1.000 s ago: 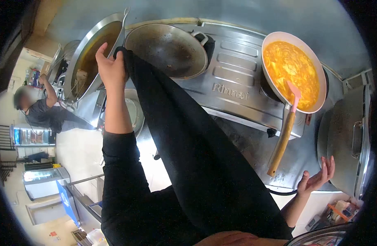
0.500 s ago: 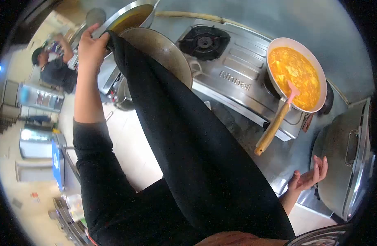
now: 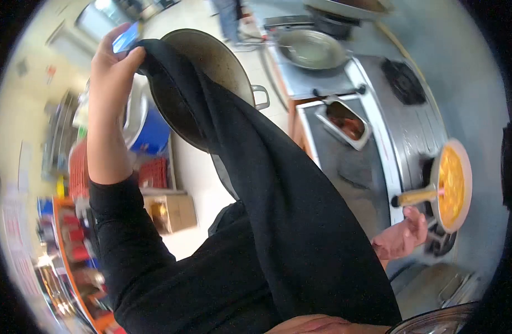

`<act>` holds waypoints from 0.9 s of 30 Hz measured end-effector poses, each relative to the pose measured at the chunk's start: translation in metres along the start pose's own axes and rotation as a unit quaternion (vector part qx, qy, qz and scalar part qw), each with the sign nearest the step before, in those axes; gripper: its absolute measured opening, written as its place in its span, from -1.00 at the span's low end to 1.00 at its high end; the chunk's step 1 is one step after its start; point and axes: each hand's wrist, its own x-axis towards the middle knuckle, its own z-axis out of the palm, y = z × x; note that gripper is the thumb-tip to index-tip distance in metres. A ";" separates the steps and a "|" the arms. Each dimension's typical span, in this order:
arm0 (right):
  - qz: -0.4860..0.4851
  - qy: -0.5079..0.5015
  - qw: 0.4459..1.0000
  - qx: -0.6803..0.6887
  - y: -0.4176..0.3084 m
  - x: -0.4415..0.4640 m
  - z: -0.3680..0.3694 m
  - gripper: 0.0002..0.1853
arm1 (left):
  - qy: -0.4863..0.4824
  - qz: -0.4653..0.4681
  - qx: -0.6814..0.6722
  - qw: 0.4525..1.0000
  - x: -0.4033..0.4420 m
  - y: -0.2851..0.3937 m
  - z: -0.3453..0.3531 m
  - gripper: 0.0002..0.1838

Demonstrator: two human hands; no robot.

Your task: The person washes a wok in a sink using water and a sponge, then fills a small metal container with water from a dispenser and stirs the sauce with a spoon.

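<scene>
Left hand [image 3: 112, 69], upper left of frame: grip closed, thumb and fingers pinching the end of a black cloth [image 3: 284, 183]. Cloth runs diagonally from there to bottom centre, in front of the person's dark top. Wok [image 3: 225, 64] upper left to upper centre, directly behind the cloth, tilted, inside facing camera; floor visible beyond. Its loop handle [image 3: 261, 97] sticks out right. Cloth covers the wok's left rim, so can't tell if the hand touches metal.

Right hand [image 3: 403, 232], lower right: grip loosely spread, fingers part curled, blurred, nothing in it. Just beside the frying pan [image 3: 468, 181]; contact can't be told. Pan at right edge of stove view, orange-yellow food [image 3: 451, 186] inside, wooden-handled spatula [image 3: 416, 197] leaning in it, handle pointing left.

Stove [image 3: 412, 125] right of centre, bare burner [image 3: 402, 82] at its upper end. Metal tray with reddish food [image 3: 346, 123] on the grey surface, centre right. Round dish [image 3: 311, 49] upper centre right. Blue bin [image 3: 154, 131] and cardboard box [image 3: 179, 212] left of centre.
</scene>
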 end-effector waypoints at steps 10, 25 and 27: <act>-0.043 -0.148 0.925 0.348 -0.157 0.000 0.179 -0.45 | 0.224 -0.163 0.162 0.947 -0.281 0.006 -0.294 -0.40; -0.088 -0.788 0.553 0.257 -0.409 -0.361 0.366 -0.51 | 0.543 -0.496 0.384 0.558 -0.700 0.035 -0.530 -0.37; -0.083 -0.863 0.478 0.142 -0.399 -0.383 0.375 -0.39 | 0.545 -0.522 0.419 0.505 -0.732 0.034 -0.561 -0.37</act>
